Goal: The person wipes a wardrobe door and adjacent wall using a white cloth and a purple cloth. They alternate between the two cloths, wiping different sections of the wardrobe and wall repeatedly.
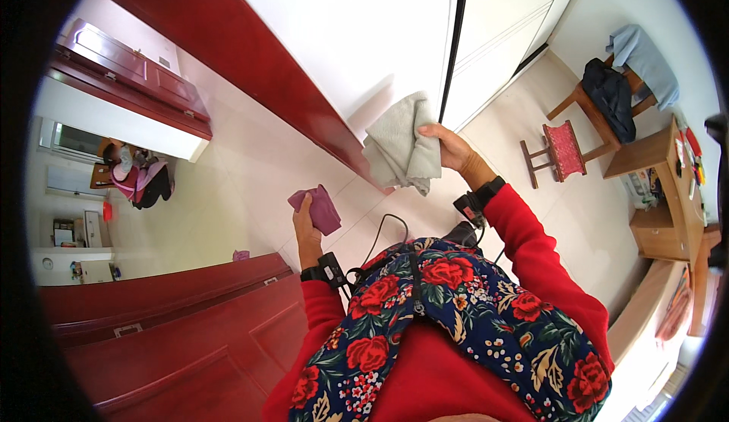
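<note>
My right hand (449,147) grips a pale grey-green cloth (402,149) that hangs bunched in front of the white wall panel (357,35) near its dark red frame (250,65). My left hand (305,221) holds a small folded purple cloth (322,208) lower down, over the pale tiled floor (243,187). Both wrists wear black straps with cables. Red sleeves and a floral apron fill the lower middle.
A dark red door (182,331) stands open at the lower left. A small red-cushioned stool (562,149), a wooden chair (607,103) draped with dark and blue clothes, and a wooden desk (668,187) stand to the right. Another person sits in a far room (133,175) at the left.
</note>
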